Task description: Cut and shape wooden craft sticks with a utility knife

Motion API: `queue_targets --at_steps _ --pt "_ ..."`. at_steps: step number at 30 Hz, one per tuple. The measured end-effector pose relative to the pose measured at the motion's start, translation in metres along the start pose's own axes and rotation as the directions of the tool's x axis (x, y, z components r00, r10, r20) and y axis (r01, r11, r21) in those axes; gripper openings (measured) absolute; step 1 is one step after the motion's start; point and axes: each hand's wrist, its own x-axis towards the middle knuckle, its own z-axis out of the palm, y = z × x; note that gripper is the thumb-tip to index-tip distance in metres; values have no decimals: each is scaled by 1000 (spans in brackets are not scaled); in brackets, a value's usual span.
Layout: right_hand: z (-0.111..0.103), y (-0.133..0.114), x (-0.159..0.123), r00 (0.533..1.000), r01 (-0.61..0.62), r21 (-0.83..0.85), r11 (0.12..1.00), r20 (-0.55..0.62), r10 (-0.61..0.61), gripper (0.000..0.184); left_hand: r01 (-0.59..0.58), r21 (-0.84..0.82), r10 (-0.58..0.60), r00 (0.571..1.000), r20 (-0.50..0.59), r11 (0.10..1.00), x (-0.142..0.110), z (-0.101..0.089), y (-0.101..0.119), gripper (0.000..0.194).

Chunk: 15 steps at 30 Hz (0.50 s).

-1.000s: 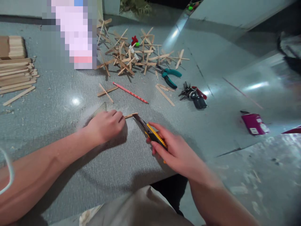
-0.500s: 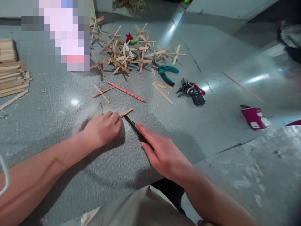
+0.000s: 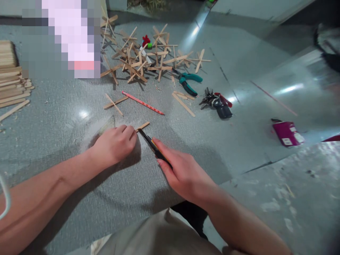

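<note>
My left hand [image 3: 114, 144] is closed, its fingertips pressing a flat wooden stick [image 3: 143, 125] down on the grey mat [image 3: 66, 120]. Only the stick's right end shows past the fingers. My right hand [image 3: 183, 173] grips a yellow and black utility knife [image 3: 152, 146]. The knife's blade tip rests against the stick right beside my left fingertips.
A red pencil [image 3: 142, 103] and a crossed pair of sticks [image 3: 114, 103] lie just beyond the hands. Farther back sit a heap of stick crosses [image 3: 143, 58], teal pliers [image 3: 188, 82], keys [image 3: 216, 103] and loose sticks [image 3: 183, 101]. Stacked sticks [image 3: 13, 88] lie far left, a purple pack [image 3: 287, 133] right.
My right hand turned palm-down and slid the knife left, bringing the blade from the stick's far end to a spot beside my left fingertips. My left hand stayed in place.
</note>
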Motion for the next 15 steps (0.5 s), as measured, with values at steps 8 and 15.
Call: queue_targets --at_steps 8,15 --pt "2 -1 0 1000 6 19 1000 5 -6 64 4 -2 -4 1000 -22 1000 0 0 -1 24" --pt "4 0 1 1000 3 -25 1000 2 -3 66 14 -23 -14 1000 23 1000 1 1 -1 26"
